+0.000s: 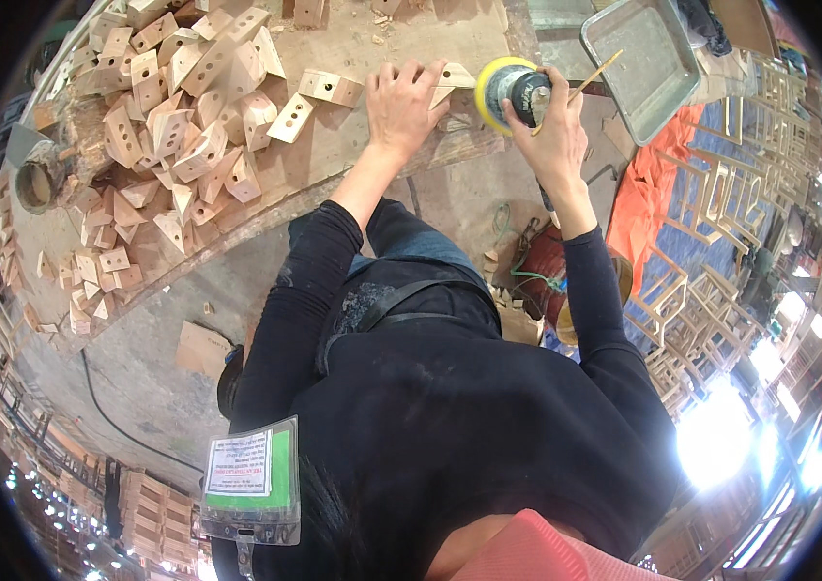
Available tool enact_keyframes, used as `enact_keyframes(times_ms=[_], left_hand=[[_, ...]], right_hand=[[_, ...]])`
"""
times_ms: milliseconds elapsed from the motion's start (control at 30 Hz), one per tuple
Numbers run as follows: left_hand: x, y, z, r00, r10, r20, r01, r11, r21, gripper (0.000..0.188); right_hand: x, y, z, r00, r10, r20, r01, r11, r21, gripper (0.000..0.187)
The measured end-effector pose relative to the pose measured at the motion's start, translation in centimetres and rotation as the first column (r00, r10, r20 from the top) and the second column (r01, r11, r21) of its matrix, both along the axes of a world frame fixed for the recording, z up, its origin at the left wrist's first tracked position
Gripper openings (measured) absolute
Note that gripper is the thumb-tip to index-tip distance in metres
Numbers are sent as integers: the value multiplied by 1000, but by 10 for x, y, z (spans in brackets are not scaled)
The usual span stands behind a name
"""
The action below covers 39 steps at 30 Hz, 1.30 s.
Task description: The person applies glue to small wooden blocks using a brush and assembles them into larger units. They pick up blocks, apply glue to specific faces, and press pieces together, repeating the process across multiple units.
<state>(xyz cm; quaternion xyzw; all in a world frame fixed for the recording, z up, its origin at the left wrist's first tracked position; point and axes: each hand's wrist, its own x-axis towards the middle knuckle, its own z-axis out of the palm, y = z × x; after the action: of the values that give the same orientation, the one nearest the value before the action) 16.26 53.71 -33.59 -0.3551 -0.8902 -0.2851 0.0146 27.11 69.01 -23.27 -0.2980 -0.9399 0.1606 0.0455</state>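
Yellow-padded sander (517, 92) clamped in the fingers of the right hand (556, 145), held a wooden block (453, 79) to the bench (338, 37) beneath bunched fingers of the left hand (401, 111), seemingly mid-sanding, unable to tell done from undone in the block heap (148, 85) at left.

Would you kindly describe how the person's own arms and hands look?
The left hand and right hand are bare, with no gloves visible. The left sleeve and right sleeve look black and stop short of the wrists; pale smudges mark the left one.
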Motion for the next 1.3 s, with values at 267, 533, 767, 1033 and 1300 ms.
enact_keyframes(times_ms=[267,533,767,1033,1300], left_hand=[[-2,-1,7,998,26,49,-24,999,-35,53],[-18,-1,33,963,-191,191,221,964,-150,70],[-16,-30,57,943,-115,312,66,985,162,60],[-8,-93,77,403,-249,881,-505,742,441,75],[-13,-128,142,45,-606,794,-735,518,437,46]], right_hand=[[23,2,5,997,-53,-50,54,998,27,67],[23,3,-1,982,-104,-161,102,995,-20,67],[-13,-5,-21,967,-70,-244,61,997,-44,70],[-63,-32,-24,989,0,-149,-6,999,-35,72],[-40,-66,8,887,294,-356,-213,945,249,78]])
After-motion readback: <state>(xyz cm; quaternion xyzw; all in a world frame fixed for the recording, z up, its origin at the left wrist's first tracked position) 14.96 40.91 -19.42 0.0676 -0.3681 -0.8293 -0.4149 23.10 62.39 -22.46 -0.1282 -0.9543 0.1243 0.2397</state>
